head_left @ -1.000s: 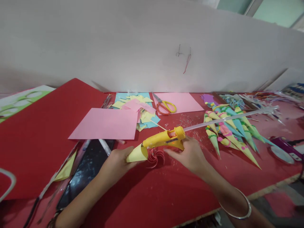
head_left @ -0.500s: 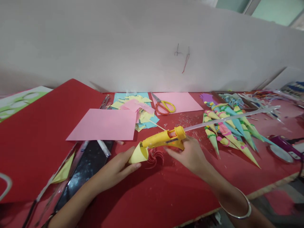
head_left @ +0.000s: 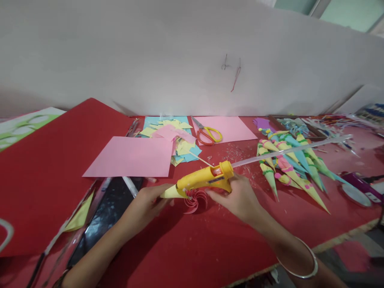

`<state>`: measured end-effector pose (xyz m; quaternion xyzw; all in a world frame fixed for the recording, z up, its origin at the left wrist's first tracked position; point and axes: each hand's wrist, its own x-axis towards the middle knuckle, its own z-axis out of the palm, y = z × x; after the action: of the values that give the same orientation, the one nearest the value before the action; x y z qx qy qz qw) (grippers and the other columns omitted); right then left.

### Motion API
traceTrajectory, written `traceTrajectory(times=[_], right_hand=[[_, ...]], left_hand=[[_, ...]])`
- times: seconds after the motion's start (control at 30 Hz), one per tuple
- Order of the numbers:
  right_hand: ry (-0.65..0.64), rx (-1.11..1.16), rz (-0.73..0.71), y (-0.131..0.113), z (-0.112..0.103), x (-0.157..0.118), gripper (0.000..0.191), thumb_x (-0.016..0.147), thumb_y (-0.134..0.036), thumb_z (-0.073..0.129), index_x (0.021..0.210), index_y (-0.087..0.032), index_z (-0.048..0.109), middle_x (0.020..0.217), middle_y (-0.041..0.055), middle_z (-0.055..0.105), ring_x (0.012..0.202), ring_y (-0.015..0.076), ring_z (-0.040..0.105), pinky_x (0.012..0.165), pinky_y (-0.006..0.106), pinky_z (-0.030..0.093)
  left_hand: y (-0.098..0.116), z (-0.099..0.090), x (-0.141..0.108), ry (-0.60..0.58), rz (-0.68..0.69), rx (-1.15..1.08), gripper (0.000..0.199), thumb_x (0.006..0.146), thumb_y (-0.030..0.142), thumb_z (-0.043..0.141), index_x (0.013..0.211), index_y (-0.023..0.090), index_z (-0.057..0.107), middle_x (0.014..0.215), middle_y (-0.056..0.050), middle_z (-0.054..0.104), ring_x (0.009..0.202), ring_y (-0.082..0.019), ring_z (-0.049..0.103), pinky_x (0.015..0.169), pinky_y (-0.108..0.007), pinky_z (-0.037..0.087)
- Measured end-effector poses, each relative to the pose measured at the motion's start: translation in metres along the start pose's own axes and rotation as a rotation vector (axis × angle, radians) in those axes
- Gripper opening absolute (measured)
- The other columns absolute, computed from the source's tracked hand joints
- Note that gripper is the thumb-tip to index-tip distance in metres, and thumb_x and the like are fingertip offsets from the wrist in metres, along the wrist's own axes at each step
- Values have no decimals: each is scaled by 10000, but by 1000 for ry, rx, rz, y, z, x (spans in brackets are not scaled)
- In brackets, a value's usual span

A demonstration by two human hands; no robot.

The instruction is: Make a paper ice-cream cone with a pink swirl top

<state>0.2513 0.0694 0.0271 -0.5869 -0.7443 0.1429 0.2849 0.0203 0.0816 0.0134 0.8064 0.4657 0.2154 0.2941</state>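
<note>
My left hand is closed around a yellow paper cone, its wide end turned to the right. My right hand grips the handle of a yellow glue gun, and a long clear glue stick juts from its back to the right. The gun's front end overlaps the rim of the cone; its tip is hidden. Just below the gun, a red curled paper piece lies on the red table.
Decorated paper cones are heaped at the right. Scissors rest on pink paper near the wall, beside yellow and blue scraps. A black glossy slab lies at the left, near a pink sheet.
My left hand has turned the cone, so its opening no longer faces me. The glue gun's front has shifted slightly left and down over the cone's rim.
</note>
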Motion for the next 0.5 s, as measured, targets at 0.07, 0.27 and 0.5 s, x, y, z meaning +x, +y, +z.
traceTrajectory(times=[0.07, 0.27, 0.5], right_hand=[[-17, 27, 24, -2, -1, 0, 235, 696, -392, 585, 732, -162, 622, 502, 5, 579, 455, 135, 544, 425, 220, 368], [-18, 44, 39, -6, -4, -1, 249, 670, -398, 622, 744, -160, 624, 397, -38, 468, 357, 106, 443, 384, 220, 299], [64, 35, 59, -5, -2, -1, 278, 648, -441, 641, 695, -168, 612, 408, -41, 460, 350, 97, 422, 375, 215, 286]], left_hand=[[0, -1, 0, 25, 25, 16, 208, 804, 222, 397, 804, 172, 598, 686, 4, 646, 588, -132, 561, 548, -201, 417], [-2, -1, -1, 130, 92, 138, 226, 831, 219, 365, 891, 179, 579, 852, -44, 664, 741, -160, 605, 640, -228, 450], [-6, 5, -2, 275, 160, 406, 206, 857, 260, 337, 945, 186, 508, 825, -38, 588, 698, -153, 579, 596, -230, 442]])
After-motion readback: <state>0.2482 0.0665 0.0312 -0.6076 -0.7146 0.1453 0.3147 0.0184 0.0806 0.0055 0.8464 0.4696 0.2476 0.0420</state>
